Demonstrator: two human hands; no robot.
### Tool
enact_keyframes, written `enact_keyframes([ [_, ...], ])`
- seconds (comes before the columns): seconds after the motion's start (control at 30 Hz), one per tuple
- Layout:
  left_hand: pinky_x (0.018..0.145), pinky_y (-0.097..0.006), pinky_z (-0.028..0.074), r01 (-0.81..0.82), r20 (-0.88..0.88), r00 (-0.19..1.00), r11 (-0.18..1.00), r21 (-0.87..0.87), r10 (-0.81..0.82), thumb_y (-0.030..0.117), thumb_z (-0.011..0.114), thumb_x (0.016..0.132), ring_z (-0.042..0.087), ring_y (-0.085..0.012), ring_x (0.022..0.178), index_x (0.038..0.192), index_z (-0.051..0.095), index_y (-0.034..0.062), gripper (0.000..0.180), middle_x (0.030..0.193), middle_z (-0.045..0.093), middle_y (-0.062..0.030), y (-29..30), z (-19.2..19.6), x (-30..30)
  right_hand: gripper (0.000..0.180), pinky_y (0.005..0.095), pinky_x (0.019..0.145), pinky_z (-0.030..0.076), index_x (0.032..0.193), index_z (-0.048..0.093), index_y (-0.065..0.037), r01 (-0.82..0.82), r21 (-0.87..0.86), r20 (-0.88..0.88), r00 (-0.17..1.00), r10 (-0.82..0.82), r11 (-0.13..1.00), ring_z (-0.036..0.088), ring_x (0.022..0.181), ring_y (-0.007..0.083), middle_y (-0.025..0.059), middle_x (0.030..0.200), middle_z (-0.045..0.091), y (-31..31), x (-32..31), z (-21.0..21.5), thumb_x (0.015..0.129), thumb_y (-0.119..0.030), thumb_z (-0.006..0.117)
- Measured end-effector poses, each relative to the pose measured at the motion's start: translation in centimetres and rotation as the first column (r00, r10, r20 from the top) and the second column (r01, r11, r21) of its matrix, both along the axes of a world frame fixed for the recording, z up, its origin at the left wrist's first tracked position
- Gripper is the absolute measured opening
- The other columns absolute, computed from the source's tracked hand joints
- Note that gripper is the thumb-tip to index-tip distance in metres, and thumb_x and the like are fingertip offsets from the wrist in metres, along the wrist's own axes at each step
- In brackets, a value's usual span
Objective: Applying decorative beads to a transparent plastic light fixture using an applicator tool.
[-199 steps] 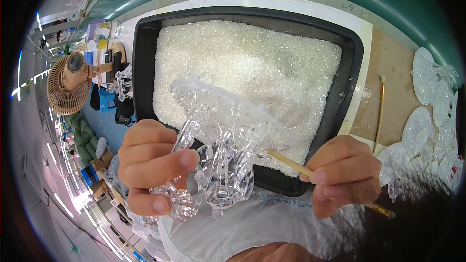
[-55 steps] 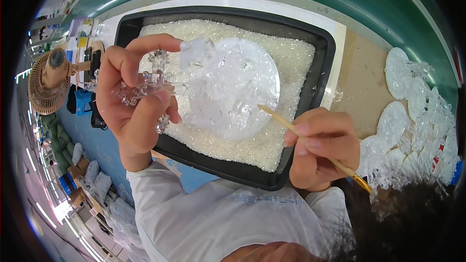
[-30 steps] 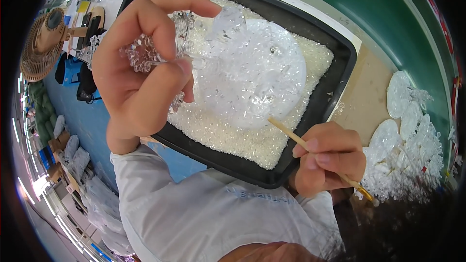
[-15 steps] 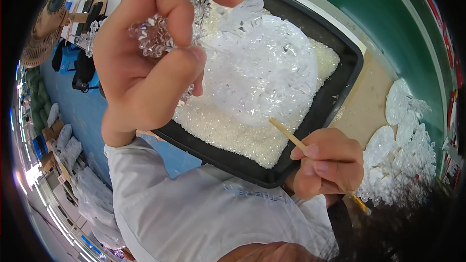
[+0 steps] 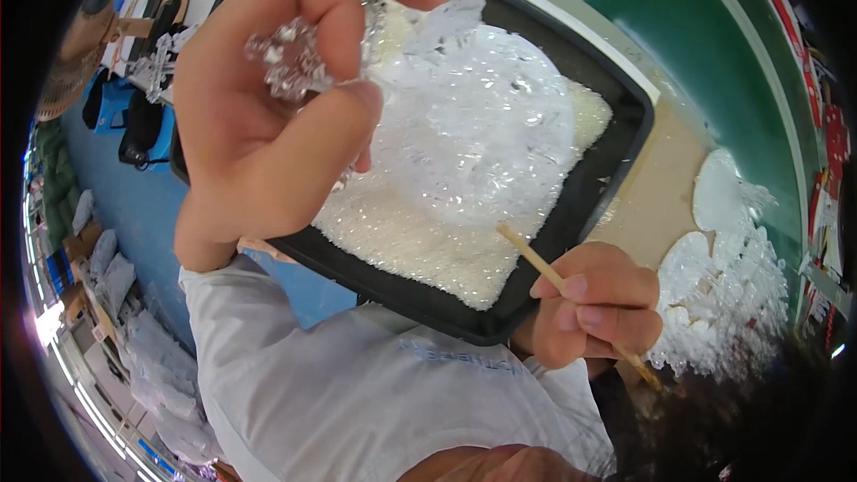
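Raised over the tray at upper left, my left hand (image 5: 259, 147) is closed on a clear, knobbly plastic ornament (image 5: 295, 58). The ornament's rounded clear tip (image 5: 460, 13) sticks out past the fingertips, and my fingers hide part of it. At lower right my right hand (image 5: 603, 303) pinches a thin wooden stick (image 5: 531, 254) whose pale upper end points at the tray. Its other end, below the hand, looks darker yellow. Under both hands stands a black tray (image 5: 415, 305) of small glittering clear granules (image 5: 420, 254). A round whitish disc (image 5: 482, 143) with shiny clear bits lies on the granules.
To the right of the tray, a heap of clear plastic pieces (image 5: 728, 303) lies on a tan surface beside a green curved edge (image 5: 759, 80). At far left are a brown fan (image 5: 80, 62), blue and black items (image 5: 116, 112) and stacked plastic-wrapped bundles (image 5: 165, 375).
The whole view has shifted slightly, so the tray and heap appear a little further left. Both hands keep their grips, and the stick lies at nearly the same angle.
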State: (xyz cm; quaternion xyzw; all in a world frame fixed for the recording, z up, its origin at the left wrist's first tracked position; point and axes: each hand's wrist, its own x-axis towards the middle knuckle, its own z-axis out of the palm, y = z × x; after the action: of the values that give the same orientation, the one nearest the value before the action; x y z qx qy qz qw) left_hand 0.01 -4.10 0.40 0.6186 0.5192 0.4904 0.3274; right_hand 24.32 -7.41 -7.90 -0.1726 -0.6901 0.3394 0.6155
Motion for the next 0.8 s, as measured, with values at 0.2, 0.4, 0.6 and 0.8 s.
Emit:
enact_keyframes([
  [0.2,0.064,-0.024,0.054,0.152,-0.022,0.988,0.985,0.086,-0.151,0.030,0.062,0.088,0.062,-0.0124,0.074,0.085,0.039,0.0054,0.033,0.131,0.050,-0.0307,0.7,-0.8,-0.4,0.020,0.0351,0.052,0.056,0.095,0.059,-0.002,-0.009,-0.083,-0.301,0.954,-0.016,0.997,0.065,0.060,0.0253,0.0181,0.095,0.066,-0.4,0.7,-0.5,0.077,0.003,0.065],
  [0.4,0.073,-0.037,0.059,0.654,-0.456,0.721,0.730,0.197,-0.522,0.021,0.061,0.089,0.067,-0.0299,0.098,0.122,0.048,-0.0020,0.042,0.155,0.026,-0.0297,3.1,-6.1,-10.8,0.013,0.0309,0.054,0.055,0.091,0.061,0.001,-0.063,-0.138,-0.383,0.924,0.005,0.988,0.064,0.064,0.0207,0.0184,0.094,0.063,-0.1,-0.2,-0.8,0.079,0.006,0.057],
  [0.6,0.065,-0.032,0.059,0.212,-0.397,0.912,0.950,0.231,-0.107,0.024,0.067,0.095,0.074,-0.0307,0.080,0.079,0.063,0.0041,0.025,0.129,0.057,-0.0355,0.8,-1.0,-0.2,0.013,0.0262,0.054,0.054,0.087,0.058,0.000,0.048,-0.118,-0.359,0.929,-0.087,0.992,0.061,0.061,0.0151,0.0154,0.092,0.059,-0.1,0.0,-0.7,0.078,0.009,0.054],
  [0.8,0.053,-0.032,0.050,0.198,-0.641,0.766,0.931,0.306,0.049,0.014,0.076,0.082,0.065,-0.0254,0.059,0.067,0.053,0.0095,0.027,0.115,0.071,-0.0186,-0.6,-0.3,-1.6,0.009,0.0241,0.052,0.052,0.083,0.058,-0.003,0.069,-0.120,-0.403,0.908,-0.112,0.990,0.059,0.057,0.0113,0.0138,0.090,0.060,0.6,-0.7,-0.5,0.080,0.005,0.054],
])
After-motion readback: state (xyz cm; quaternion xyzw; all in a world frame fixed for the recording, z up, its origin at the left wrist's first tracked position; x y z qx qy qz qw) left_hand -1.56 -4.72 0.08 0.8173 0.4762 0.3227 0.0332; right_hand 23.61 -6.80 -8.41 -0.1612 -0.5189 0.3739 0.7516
